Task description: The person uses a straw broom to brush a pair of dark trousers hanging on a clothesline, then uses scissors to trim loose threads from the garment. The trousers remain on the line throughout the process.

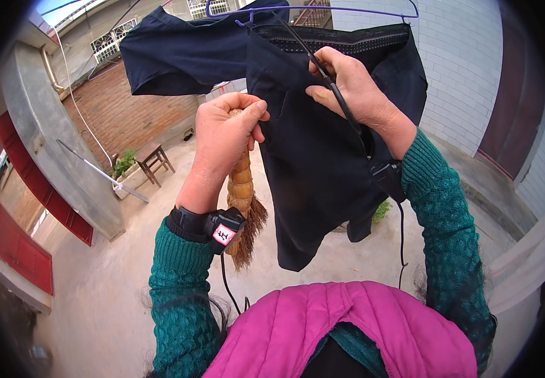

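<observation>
My left hand (227,130) is closed around the upper handle of a small straw hand broom (240,184), whose bristles point down. Its thumb and forefinger meet beside the left edge of a dark navy garment (319,175), probably trousers, with a patterned inner waistband. This garment hangs from a purple hanger (312,8). Against the garment's upper front is my right hand (348,85), thumb and forefinger apart. A slender black object (343,106) crosses it diagonally; what it is, and whether the hand grips it, cannot be made out.
A second navy garment (182,52) hangs behind on the left. Below is a concrete yard floor (112,283) with a small wooden stool (155,163) and a planter (130,177). A grey pillar (57,137) stands left, a white tiled wall (461,71) right. Black cables (401,245) trail from my wrists.
</observation>
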Available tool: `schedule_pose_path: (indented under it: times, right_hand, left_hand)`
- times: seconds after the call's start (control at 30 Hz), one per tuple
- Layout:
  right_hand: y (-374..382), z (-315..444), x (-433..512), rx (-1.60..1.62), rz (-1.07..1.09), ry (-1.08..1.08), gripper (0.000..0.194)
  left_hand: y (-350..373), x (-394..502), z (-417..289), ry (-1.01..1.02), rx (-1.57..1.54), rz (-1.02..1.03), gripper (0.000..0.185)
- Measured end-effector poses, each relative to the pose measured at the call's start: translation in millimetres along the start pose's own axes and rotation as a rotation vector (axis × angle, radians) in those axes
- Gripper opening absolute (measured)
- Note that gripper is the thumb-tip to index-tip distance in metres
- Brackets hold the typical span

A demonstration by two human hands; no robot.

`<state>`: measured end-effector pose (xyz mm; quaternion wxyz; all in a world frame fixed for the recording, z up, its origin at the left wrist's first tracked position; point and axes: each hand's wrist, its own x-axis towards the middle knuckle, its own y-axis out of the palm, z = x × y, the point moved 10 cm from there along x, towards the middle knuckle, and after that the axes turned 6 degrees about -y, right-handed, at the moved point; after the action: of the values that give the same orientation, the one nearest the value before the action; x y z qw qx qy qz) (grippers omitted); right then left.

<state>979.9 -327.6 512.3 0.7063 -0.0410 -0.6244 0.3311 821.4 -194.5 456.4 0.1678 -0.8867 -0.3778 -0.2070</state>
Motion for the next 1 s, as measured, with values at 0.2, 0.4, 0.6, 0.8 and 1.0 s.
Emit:
schedule_pose_path:
  times: [0.2,0.4,0.6,0.8,1.0]
  right_hand:
    - [-7,-43,-10,0.271,-0.050,0.244,0.025]
    - [1,-51,-9,0.574,-0.047,0.413,0.020]
    - [10,-27,-4,0.721,-0.020,0.400,0.019]
    - [9,-3,2,0.587,-0.025,0.306,0.025]
    - [11,7,0,0.571,-0.023,0.268,0.022]
  left_hand:
    - [-161,-47,59,-0.242,0.225,-0.559,0.013]
    - [-178,-71,99,-0.382,0.345,-0.407,0.023]
    - [-83,-60,9,-0.095,0.209,-0.185,0.025]
    - [-9,-20,-46,0.095,0.188,-0.050,0.023]
    - [15,-9,-56,0.162,0.238,-0.051,0.022]
